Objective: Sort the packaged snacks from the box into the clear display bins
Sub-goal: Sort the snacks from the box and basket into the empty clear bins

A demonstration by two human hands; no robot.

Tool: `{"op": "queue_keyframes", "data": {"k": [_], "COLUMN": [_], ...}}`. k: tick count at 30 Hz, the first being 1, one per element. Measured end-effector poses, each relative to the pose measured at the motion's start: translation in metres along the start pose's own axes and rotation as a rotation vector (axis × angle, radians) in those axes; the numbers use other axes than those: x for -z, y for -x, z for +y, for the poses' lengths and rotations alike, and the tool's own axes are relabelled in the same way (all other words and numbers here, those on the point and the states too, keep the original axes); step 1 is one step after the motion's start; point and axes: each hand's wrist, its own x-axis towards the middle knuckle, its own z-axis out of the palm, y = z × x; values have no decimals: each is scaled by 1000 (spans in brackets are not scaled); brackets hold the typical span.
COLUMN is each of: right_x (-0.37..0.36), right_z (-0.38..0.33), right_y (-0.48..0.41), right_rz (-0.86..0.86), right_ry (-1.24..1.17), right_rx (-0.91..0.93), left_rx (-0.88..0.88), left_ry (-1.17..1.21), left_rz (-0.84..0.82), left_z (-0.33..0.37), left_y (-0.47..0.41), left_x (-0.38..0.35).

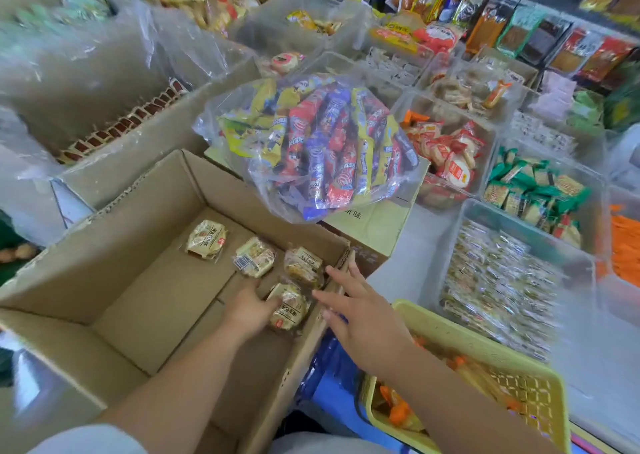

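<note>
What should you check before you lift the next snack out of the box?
1. Packets left in the cardboard box: ok, four.
2. Left hand on the nearest packet: ok, touching it.
3. Grip closed round it: cannot tell.
4. Right hand free: ok, open, holding nothing.
5. Matching packets in the clear bins: cannot tell.

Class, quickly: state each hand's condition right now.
Left hand: grips a snack packet in the box.
Right hand: open, fingers spread, holding nothing.

One head view: wide-angle, facing forward-down, close above cardboard box (138, 211), display bins (438, 256) beyond.
</note>
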Motion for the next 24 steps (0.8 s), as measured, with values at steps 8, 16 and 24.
{"op": "queue_keyframes", "data": {"k": [8,16,24], "right_x": [6,8,12], "right_z": [-5,-2,-1], "right_y": [-1,-6,-7], "right_rz": [-60,-86,-94], "right_ry": [-9,-31,-59], "right_rx": [-23,-33,-20], "left_rx": [36,171,306], "left_ry": [-63,135,554], "left_rz": [-62,-104,-89], "left_z": [16,20,31], "left_y": [-4,-7,4], "left_x": [-9,2,12]}}
